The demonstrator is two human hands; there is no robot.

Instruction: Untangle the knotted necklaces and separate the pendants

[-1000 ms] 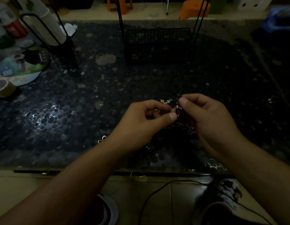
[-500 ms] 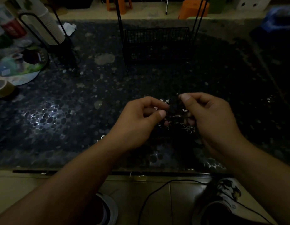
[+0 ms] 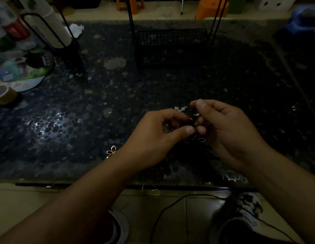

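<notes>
Risk: knot tightens mid-frame, light is poor.
Left hand (image 3: 158,136) and right hand (image 3: 221,127) both pinch the tangled cord (image 3: 197,123); pulling apart could cinch it or snag the pendants (image 3: 180,109).

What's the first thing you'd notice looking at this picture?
Two hands meet in the middle over the dark pebbly table: the left hand and right hand both pinch a knotted black cord with silvery pendants. One shiny flower pendant lies alone by the left wrist.

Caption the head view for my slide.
Both hands, left and right, pinch the knotted necklaces above a dark pebbled table.
</notes>
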